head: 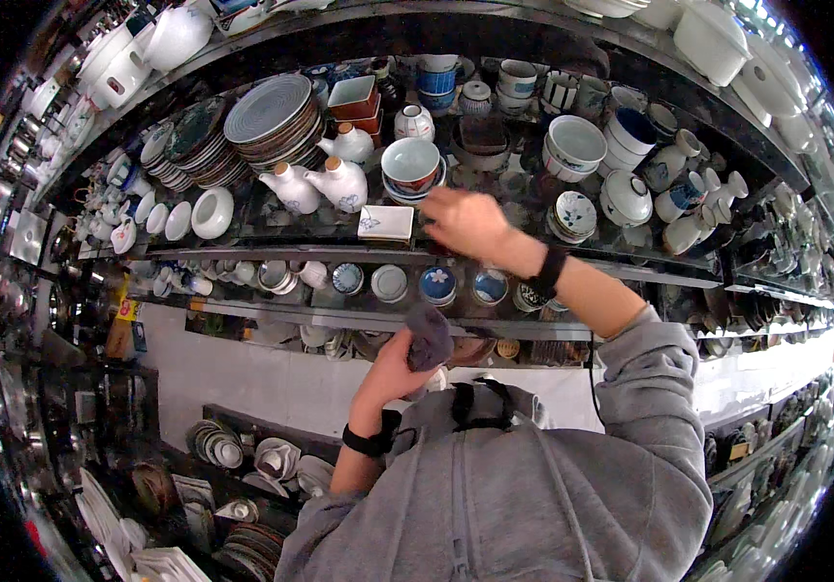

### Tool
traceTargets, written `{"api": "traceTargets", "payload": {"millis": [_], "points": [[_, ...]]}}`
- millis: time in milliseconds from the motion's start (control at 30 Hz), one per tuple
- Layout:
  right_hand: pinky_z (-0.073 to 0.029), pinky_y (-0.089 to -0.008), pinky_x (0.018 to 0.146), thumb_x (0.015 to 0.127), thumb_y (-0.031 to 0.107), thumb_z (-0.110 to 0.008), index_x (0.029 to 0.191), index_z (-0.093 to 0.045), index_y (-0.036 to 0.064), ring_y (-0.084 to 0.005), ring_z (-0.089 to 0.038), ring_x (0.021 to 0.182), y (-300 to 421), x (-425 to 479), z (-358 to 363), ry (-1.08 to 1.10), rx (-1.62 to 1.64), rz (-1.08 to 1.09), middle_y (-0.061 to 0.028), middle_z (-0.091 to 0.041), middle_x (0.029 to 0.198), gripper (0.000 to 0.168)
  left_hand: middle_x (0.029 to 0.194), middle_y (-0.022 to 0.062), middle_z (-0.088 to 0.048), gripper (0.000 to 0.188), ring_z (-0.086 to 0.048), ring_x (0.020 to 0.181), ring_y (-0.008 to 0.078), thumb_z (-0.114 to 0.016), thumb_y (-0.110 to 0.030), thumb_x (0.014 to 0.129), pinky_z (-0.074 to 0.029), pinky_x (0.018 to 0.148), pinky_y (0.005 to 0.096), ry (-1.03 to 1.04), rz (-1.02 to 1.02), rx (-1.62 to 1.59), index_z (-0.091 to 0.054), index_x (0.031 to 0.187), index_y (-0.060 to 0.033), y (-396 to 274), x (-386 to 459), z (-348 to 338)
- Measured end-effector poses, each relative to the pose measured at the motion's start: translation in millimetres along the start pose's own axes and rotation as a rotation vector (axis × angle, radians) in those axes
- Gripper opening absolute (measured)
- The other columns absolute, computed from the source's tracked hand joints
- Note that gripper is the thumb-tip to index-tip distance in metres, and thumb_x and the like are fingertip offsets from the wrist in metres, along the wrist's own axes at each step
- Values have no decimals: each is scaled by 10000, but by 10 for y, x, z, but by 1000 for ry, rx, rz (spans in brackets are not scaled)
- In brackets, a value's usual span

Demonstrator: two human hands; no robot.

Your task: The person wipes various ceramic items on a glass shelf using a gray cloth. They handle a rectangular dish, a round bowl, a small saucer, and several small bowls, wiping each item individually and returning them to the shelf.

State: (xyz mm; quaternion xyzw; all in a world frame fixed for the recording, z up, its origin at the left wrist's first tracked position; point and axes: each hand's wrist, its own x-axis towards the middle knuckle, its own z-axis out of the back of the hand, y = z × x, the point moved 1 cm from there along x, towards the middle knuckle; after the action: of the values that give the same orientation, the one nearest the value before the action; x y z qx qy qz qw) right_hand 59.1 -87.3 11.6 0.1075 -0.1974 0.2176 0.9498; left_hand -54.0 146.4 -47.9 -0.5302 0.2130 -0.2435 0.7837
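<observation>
My left hand (pixel 382 372) is closed around a bunched dark grey-purple cloth (pixel 429 339), held in front of my chest below the shelf edges. Over the upper shelf reaches my right hand (pixel 469 224), slightly blurred, with its fingers bent down. It is just right of a small white rectangular dish (pixel 386 220) with a blue motif, and its knuckles overlap the edge of a stack of bowls (pixel 411 164). What lies under those fingers is hidden, so I cannot tell whether they touch anything. White spouted bottles with cork stoppers (pixel 339 185) stand left of the bowls.
Stacked plates (pixel 271 109) lean at the shelf's back left. White bowls (pixel 575 142), a lidded bowl (pixel 626 198) and small patterned dishes (pixel 574 216) stand to the right. Small blue bowls (pixel 437 284) line the lower shelf (pixel 330 309). More crockery (pixel 242 538) lies behind me on the left.
</observation>
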Motion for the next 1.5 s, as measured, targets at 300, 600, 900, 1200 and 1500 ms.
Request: {"api": "traceTargets", "payload": {"millis": [300,600,900,1200,1500], "points": [[-564,-400,610,711,382,-766,1154,-465,-54,-331,-668,816,419,566,-481,379,-3,-44,-191,-555,1115,691,1117,124,-627,593,-607,1005,219,-814,-158,708,-490,887,364,-31,60,-49,-517,1200,-14,-50,-208,64],[-565,-407,729,640,281,-821,1081,-569,-7,-310,-667,945,403,807,-596,571,-35,-120,-172,-638,1050,584,1002,148,-617,482,-621,902,285,-789,-137,706,-491,802,358,-202,8,-3,-532,1093,-9,57,-427,151],[-569,-403,688,633,232,-818,1072,-525,-23,-319,-670,884,474,591,-444,433,-19,-24,-156,-635,985,586,1078,147,-627,558,-621,1000,265,-804,-185,722,-497,861,383,-200,5,-32,-520,1166,-2,256,-161,173],[-570,-429,730,653,224,-798,1106,-540,39,-333,-671,912,-92,-70,333,500,-64,-178,-153,-648,1047,553,1073,158,-627,572,-625,1008,292,-816,-224,705,-503,858,392,-113,72,-29,-527,1144,0,55,105,165],[-544,-464,758,659,259,-798,1137,-564,79,-349,-654,943,-1123,-75,77,530,-161,-405,-176,-671,971,562,1101,174,-615,589,-620,1023,290,-814,-220,707,-500,873,389,-53,97,116,-516,1161,6,-105,157,127]]}}
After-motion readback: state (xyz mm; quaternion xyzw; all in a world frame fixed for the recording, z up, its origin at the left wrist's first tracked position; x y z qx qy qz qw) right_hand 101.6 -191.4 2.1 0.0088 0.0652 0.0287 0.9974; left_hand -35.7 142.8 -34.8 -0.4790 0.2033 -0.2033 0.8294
